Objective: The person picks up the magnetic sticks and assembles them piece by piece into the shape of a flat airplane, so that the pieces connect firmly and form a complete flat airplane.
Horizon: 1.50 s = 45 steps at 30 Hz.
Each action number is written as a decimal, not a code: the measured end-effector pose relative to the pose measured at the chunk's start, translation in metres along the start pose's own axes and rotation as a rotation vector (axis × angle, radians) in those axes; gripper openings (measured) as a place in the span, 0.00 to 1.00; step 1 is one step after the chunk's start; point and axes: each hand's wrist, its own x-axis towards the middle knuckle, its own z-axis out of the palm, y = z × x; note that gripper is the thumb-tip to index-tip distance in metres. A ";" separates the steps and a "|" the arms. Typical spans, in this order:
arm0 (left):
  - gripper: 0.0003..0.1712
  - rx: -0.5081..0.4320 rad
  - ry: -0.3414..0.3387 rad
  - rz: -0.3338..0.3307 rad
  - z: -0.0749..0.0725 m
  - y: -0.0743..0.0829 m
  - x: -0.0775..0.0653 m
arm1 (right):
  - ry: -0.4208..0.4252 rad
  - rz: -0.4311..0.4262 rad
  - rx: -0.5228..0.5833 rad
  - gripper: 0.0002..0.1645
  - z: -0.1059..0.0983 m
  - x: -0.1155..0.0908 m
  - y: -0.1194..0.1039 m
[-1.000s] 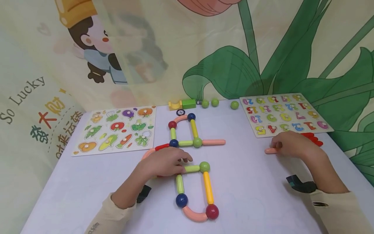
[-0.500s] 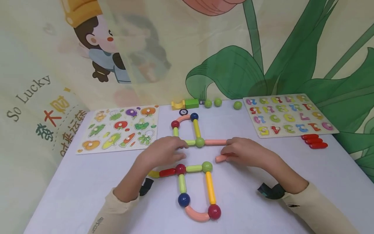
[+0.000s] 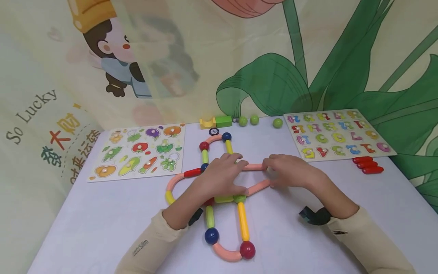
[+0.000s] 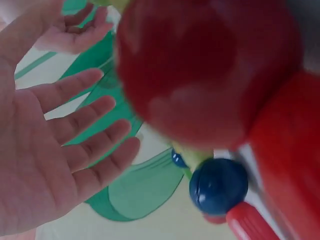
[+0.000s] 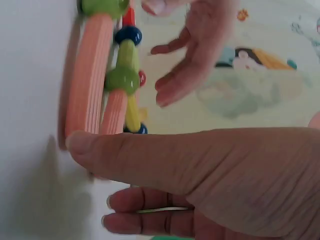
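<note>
Magnetic rods and balls form a joined figure on the white table. A straight pink rod (image 3: 258, 187) runs from the nearer green ball (image 3: 240, 198) to my right hand (image 3: 291, 170). In the right wrist view my thumb (image 5: 82, 144) lies on that rod's free end, with the index finger hidden behind. A second pink rod (image 3: 253, 166) lies just beyond, its end beside the same fingers. My left hand (image 3: 222, 177) hovers over the figure's middle, covering part of it. Its fingers (image 4: 95, 117) are spread and hold nothing; a red ball (image 4: 210, 70) is close to that wrist camera.
A vegetable puzzle board (image 3: 150, 143) lies at left, a number puzzle board (image 3: 328, 137) at back right. Several red rods (image 3: 367, 165) lie beside the latter. Loose green balls (image 3: 254, 120) and a green block (image 3: 224, 121) stand along the back by the printed curtain.
My right hand has brought the pink rod from the right to the nearer green ball. The left hand has moved rightward over the figure's middle.
</note>
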 end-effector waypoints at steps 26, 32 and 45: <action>0.30 0.020 -0.120 -0.020 0.022 0.005 0.002 | 0.169 0.002 0.120 0.26 -0.031 0.116 0.049; 0.22 0.038 -0.101 0.027 0.024 0.009 0.003 | 0.099 0.140 -0.094 0.30 -0.023 0.157 0.036; 0.20 0.042 -0.081 0.027 0.021 0.009 0.002 | -0.313 0.127 -0.090 0.08 -0.033 0.089 0.020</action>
